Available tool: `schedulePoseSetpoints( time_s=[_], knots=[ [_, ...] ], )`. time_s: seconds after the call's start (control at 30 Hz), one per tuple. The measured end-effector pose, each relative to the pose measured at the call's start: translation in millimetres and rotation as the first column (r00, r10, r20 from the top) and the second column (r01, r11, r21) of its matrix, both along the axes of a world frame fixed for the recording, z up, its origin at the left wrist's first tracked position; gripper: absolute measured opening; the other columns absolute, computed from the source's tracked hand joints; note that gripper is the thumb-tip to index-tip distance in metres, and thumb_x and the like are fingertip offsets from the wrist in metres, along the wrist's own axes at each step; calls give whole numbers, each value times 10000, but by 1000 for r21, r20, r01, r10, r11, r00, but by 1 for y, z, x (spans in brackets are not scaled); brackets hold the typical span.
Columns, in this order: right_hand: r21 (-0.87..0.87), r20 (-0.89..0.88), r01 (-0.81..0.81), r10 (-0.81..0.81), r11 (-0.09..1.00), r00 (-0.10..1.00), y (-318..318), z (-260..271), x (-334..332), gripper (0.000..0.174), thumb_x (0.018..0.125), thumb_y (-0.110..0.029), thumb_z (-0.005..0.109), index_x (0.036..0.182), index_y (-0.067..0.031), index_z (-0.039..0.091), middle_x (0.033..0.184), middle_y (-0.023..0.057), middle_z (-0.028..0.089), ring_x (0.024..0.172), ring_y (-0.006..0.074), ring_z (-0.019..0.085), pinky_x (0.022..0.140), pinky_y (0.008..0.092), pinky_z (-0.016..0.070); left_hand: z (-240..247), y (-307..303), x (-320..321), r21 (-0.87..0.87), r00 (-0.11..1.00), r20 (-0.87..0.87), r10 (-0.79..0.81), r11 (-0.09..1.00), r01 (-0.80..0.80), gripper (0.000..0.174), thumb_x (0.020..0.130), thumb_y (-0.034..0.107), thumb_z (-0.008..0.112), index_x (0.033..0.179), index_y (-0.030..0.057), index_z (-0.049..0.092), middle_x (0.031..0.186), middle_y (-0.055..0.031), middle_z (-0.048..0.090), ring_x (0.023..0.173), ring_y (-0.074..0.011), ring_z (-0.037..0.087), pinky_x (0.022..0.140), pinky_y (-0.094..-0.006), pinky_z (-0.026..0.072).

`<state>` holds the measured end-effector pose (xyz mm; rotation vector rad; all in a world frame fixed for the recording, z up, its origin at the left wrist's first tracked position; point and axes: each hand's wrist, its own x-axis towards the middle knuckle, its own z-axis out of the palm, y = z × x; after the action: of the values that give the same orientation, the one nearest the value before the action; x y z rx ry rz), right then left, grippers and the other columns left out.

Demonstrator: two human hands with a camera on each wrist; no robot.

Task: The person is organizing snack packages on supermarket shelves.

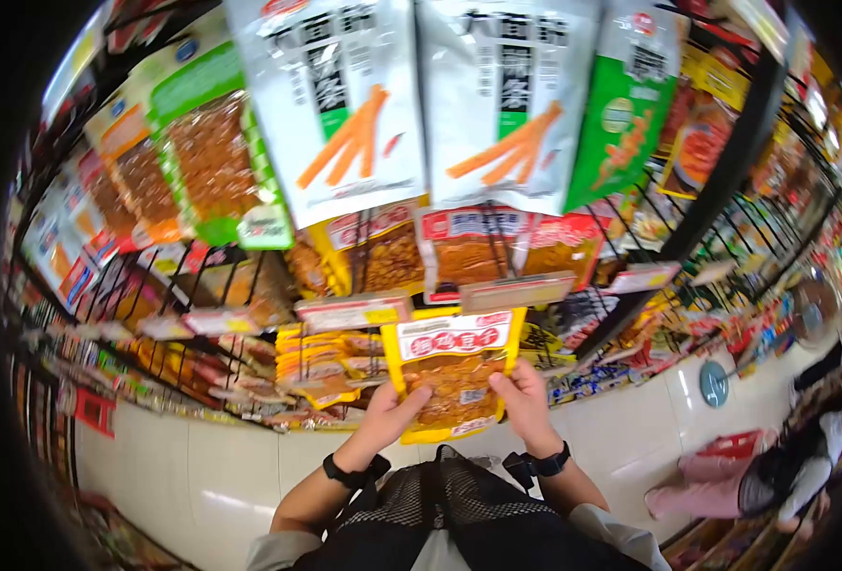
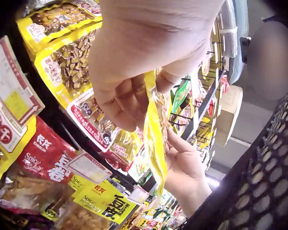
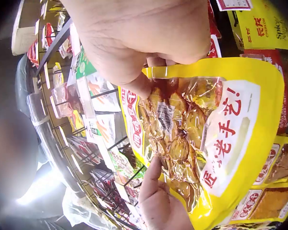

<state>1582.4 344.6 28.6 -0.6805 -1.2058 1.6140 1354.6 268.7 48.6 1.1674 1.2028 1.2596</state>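
**Entry: snack aisle, one packet in hand**

1. Yellow snack packet (image 1: 452,381). We log it off its peg, held in the air just in front of the lower rows of the wire rack (image 1: 207,281) and above the black mesh basket (image 1: 440,504). Its printed face and clear window of brown pieces are turned towards the wearer. We judge it is held flat and upright so that the label can be read.

2. Left hand (image 1: 390,414). It grasps the packet's lower left edge, thumb on the front and fingers curled behind. The left wrist view shows the packet edge-on in that pinch.

3. Right hand (image 1: 526,404). It grasps the opposite edge in the same way. We take the two-sided grip to be what keeps the limp film stretched and steady.

4. Stacked yellow packets (image 1: 321,357). These hang on pegs just left of the held one. They appear to be of a similar kind, hung face out for browsing.

5. Price tags (image 1: 352,311). These sit on the peg ends directly above the held packet, angled to the aisle.

6. Silver pouches (image 1: 340,105). Two hang side by side on the top row, printed with orange sticks, with a green pouch (image 1: 626,105) on their right.

7. The basket sits under both wrists, close against the body.

8. Pale tiled floor (image 1: 212,476).

9. A person (image 1: 783,466) crouches down the aisle at right, beside a red basket (image 1: 733,445), well apart from the hands.
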Motion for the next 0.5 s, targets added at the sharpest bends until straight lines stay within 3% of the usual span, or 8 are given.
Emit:
schedulePoseSetpoints(
  time_s=[0.1, 0.17, 0.5],
  knots=[
    [-2, 12, -12, 12, 1000, 1000, 2, 4, -11, 188, 968, -37, 574, 1151, 1, 589, 1087, 46, 673, 957, 92, 614, 869, 265, 487, -1, -2, 0, 57, 995, 92, 46, 997, -51, 289, 980, 137, 604, 1237, 3, 599, 1159, -24, 656, 1037, -111, 599, 926, -301, 490],
    [30, 48, -38, 37, 999, 998, 5, 3, -20, 190, 979, -65, 592, 1152, 14, 589, 1080, 29, 663, 941, 62, 595, 846, 244, 486, 0, -7, -11, 30, 996, 65, 58, 998, -60, 276, 978, 128, 603, 1221, -2, 608, 1134, -24, 667, 1022, -113, 606, 920, -299, 492],
    [-14, 15, -157, 157, 987, 987, -23, 26, -86, 213, 979, -56, 581, 1180, 11, 559, 1107, 52, 658, 971, 78, 604, 868, 254, 485, 4, -51, -65, -7, 973, 177, 149, 989, -151, 275, 978, 121, 604, 1218, -13, 606, 1122, -25, 673, 994, -103, 613, 896, -291, 498]
  ],
)
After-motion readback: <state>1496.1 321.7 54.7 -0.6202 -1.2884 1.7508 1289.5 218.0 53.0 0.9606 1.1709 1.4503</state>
